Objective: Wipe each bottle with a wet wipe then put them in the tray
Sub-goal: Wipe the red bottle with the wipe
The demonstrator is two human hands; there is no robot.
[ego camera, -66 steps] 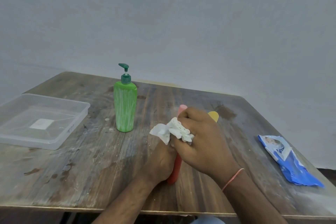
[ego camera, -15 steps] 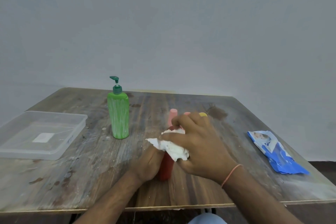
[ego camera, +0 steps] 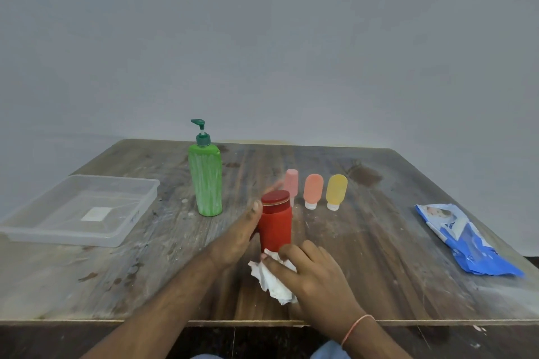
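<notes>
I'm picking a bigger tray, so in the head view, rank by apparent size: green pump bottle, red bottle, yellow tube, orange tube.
1. green pump bottle, clearly largest.
2. red bottle, though it stands nearer the camera.
3. yellow tube and orange tube: look alike, unranked.

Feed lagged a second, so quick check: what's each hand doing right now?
Left hand: holding the red bottle upright on the table.
Right hand: holding the crumpled wet wipe at the bottle's base.

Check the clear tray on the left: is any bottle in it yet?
Empty. The tray holds no bottle; only a white label shows through its clear base.
</notes>
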